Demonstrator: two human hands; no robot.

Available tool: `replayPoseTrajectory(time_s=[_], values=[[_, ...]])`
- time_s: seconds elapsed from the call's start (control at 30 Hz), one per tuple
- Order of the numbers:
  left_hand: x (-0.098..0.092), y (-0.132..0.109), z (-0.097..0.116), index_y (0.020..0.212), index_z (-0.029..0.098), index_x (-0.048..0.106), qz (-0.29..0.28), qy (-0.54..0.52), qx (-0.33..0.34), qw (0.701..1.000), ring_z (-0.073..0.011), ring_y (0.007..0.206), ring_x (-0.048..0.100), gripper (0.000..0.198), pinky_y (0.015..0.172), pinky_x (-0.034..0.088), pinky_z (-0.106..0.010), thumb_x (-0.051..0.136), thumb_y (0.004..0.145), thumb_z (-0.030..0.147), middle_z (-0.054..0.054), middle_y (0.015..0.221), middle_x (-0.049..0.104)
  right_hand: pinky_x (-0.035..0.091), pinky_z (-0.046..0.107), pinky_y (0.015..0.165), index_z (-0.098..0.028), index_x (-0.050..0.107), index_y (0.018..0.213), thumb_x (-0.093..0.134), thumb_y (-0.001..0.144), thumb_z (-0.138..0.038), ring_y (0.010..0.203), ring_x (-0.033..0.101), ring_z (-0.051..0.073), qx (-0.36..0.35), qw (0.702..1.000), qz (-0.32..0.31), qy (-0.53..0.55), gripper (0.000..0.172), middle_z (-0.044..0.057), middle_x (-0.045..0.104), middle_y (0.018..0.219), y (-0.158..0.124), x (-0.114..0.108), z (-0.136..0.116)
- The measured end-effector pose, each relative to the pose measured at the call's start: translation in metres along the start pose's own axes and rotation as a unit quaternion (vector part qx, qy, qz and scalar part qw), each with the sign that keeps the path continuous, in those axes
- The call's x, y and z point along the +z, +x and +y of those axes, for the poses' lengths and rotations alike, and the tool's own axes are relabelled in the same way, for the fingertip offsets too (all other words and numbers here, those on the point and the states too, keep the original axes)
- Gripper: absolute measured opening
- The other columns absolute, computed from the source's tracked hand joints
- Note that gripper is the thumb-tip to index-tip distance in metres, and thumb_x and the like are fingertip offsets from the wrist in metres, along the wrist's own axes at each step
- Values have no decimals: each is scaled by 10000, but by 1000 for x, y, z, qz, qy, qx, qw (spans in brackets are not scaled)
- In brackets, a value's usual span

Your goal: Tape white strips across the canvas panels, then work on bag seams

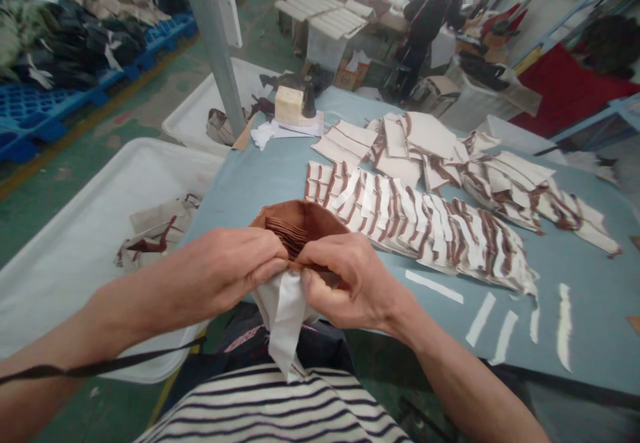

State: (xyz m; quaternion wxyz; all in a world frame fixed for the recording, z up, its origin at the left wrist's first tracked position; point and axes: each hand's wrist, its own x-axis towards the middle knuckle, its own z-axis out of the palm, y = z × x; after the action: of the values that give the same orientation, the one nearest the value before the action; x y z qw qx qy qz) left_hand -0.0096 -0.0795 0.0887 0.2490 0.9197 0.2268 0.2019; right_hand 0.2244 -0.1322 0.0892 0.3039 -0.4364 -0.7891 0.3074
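Note:
A brown and white fabric piece (310, 218) is held above my lap, at the near edge of the blue table. My left hand (250, 263) pinches its edge from the left. Close beside it, my right hand (350, 276) pinches the same edge, thumb and index finger pressed together. Pleated brown folds show inside the piece, behind my fingertips. Below them hangs a white strip (287, 323), reaching down toward the striped shirt. On the table to the right lies an overlapping row of brown and white pieces (415, 219).
Loose white strips (434, 286) lie near the table's (360, 106) front edge. More fabric pieces (430, 136) are heaped behind the row. White bins (150, 163) stand left, beside a grey post (210, 43). A person (425, 23) stands in the background.

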Motion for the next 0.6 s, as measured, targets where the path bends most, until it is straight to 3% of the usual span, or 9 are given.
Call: replayPoseTrajectory(time_s=[0.13,0.23,0.33,0.43,0.5,0.6], values=[[13,-1,1,747,242,592,62,35,45,996,-180,611,540,354,590,396,-317,477,1082,226,2,658,599,398,289,617,-231,613,692,518,779,-254,574,514,146,-3,998,41,53,131,6,607,622,-4,13,4],[21,-2,8,727,237,532,66,-115,-6,991,-127,535,441,331,530,338,-281,519,1056,263,57,608,491,426,305,618,-247,567,676,515,836,-376,580,494,160,37,981,56,181,211,7,573,621,-6,28,4],[27,-1,15,683,237,454,98,-302,-76,945,-106,506,354,461,485,302,-264,567,1077,448,79,602,391,444,310,629,-244,559,681,540,882,-462,602,498,162,46,952,76,293,297,3,551,648,-4,35,1],[27,-2,12,671,234,467,101,-396,-119,905,-113,524,360,599,480,308,-268,605,1043,684,72,619,400,444,293,639,-219,638,713,613,908,-395,623,522,148,23,954,50,293,264,4,600,695,0,24,1],[22,-5,4,697,220,538,78,-384,-115,913,-129,564,431,609,516,355,-272,612,1025,728,52,641,468,429,272,623,-204,703,757,656,939,-363,617,525,132,13,965,11,263,247,0,639,715,1,10,3],[9,-7,-6,770,206,641,28,-311,-97,945,-161,647,545,512,611,429,-282,576,1073,613,17,695,589,432,260,642,-195,754,819,679,1005,-356,635,558,123,-10,979,-23,202,257,-3,686,731,3,-8,6]])
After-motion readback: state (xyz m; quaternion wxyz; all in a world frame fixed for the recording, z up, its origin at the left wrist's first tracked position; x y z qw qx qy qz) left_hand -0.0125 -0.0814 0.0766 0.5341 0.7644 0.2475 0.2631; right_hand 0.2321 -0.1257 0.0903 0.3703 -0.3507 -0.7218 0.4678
